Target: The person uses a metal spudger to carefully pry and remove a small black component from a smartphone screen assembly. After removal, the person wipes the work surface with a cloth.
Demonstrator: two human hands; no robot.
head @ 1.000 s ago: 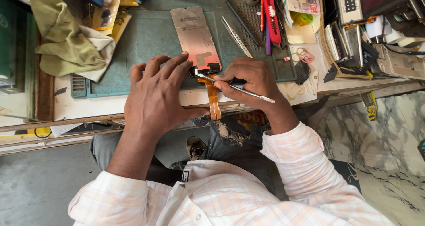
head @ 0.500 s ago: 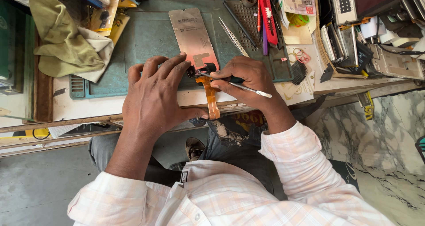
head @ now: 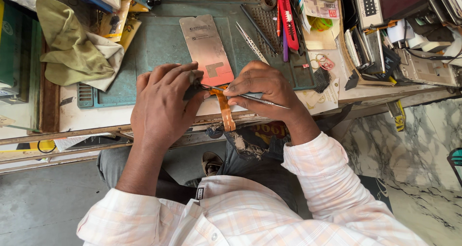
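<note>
The right hand (head: 262,84) is curled tight around thin metal tweezers (head: 262,99), tips aimed to 9 o'clock. The left hand (head: 161,104) lies mostly flat with fingers bent, pinching a small dark part (head: 192,88). An orange ribbon strip (head: 225,112) hangs at 6 o'clock from where both hands meet. A flat pinkish metal panel (head: 206,46) lies at 12 o'clock on the green mat (head: 154,44). A crumpled cloth (head: 72,48) sits at 10 o'clock.
</note>
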